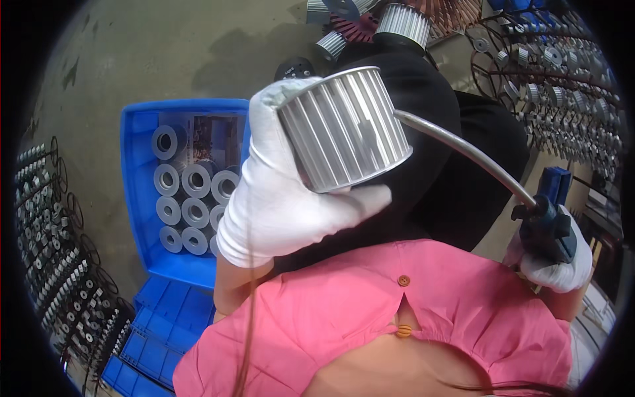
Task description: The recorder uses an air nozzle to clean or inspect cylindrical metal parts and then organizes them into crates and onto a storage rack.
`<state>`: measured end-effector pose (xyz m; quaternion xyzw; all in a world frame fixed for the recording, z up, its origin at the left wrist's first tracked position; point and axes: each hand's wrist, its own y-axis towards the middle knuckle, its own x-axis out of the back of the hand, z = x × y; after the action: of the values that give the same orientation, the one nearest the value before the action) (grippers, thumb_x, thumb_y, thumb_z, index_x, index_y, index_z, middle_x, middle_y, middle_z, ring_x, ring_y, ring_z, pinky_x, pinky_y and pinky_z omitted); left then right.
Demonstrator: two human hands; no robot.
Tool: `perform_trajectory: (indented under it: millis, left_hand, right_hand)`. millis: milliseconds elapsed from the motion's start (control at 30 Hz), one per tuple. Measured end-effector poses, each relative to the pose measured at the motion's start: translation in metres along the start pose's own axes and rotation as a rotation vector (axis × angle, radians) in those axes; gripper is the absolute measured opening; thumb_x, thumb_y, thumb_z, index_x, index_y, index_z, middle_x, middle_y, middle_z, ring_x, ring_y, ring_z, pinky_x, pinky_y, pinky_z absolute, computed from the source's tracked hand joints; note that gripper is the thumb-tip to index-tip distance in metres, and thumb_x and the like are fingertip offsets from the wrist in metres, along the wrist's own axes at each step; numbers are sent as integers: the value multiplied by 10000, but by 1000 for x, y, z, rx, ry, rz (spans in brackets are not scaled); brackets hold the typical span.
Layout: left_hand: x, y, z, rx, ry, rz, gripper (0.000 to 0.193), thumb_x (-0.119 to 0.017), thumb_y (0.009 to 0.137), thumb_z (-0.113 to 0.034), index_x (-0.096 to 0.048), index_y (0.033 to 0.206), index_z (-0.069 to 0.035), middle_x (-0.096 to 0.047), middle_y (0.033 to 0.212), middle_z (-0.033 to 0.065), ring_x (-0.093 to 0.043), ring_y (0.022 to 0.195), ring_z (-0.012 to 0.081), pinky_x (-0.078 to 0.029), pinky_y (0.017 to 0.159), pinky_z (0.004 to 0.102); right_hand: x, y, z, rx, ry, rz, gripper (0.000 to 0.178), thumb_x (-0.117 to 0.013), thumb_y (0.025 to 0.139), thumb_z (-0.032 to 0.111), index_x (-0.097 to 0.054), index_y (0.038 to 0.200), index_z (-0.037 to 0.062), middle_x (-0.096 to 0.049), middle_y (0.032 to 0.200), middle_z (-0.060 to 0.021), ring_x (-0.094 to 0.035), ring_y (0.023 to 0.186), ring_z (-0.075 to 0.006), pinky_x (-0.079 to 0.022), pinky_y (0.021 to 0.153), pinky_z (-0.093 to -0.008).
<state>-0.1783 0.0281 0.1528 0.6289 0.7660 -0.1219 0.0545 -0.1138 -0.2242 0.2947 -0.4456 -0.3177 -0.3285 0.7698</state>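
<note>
In a white glove, my left hand grips a silvery toothed metal pulley, its thumb under the lower rim and its palm along the left side. The pulley is tilted, with straight grooves running across its outer face. At the right, my gloved right hand is closed round the dark blue body of an air blow gun. From that body a long curved metal tube reaches left. Its tip appears at the pulley's right side; I cannot tell whether they touch.
A blue crate at the left holds several ring-shaped metal parts. More blue crates lie below it. Racks of small metal parts line the left, with another rack at upper right. Further finned pulleys lie beyond my legs.
</note>
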Motion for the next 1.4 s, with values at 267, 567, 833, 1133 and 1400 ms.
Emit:
perform_trajectory:
  millis: [267, 567, 833, 1133, 1400]
  left_hand:
    - [-17, 11, -2, -265, 400, -153, 656, -729, 605, 26, -364, 1150, 16, -575, 1023, 127, -582, 932, 179, -451, 819, 275]
    - [-19, 16, -22, -435, 761, -88, 697, -751, 582, -48, -403, 1182, 21, -588, 1020, 130, -603, 910, 219, -464, 792, 286]
    - [-33, 28, -30, -276, 734, -124, 637, -796, 540, -124, -497, 1082, 27, -611, 965, 140, -610, 858, 165, -481, 750, 268]
    - [-30, 36, -27, -434, 792, 65, 658, -798, 519, -140, -505, 1090, 2, -592, 967, 123, -593, 884, 193, -475, 757, 284]
    - [-55, 39, -30, -512, 897, 16, 687, -804, 469, -154, -519, 1081, -23, -578, 956, 92, -564, 851, 196, -461, 753, 293]
  right_hand:
    - [4, -8, -5, 99, -58, -22, 207, -646, 484, -24, -617, 656, 89, -517, 594, -48, -508, 476, -206, -378, 423, -271]
    - [14, -13, 3, 282, -451, -412, 190, -658, 513, 14, -616, 681, 92, -492, 564, -42, -491, 444, -188, -382, 418, -264]
    - [39, 1, 24, -305, 236, 230, 125, -616, 618, 130, -533, 612, 37, -482, 464, -13, -461, 419, -96, -361, 428, -254]
    - [43, -1, 16, -298, 255, 244, 135, -605, 636, 163, -535, 611, 49, -480, 478, -1, -451, 440, -73, -357, 440, -245]
    - [32, -18, -9, -349, -35, 8, 45, -577, 652, 86, -547, 626, 63, -496, 524, -88, -465, 456, -191, -346, 452, -301]
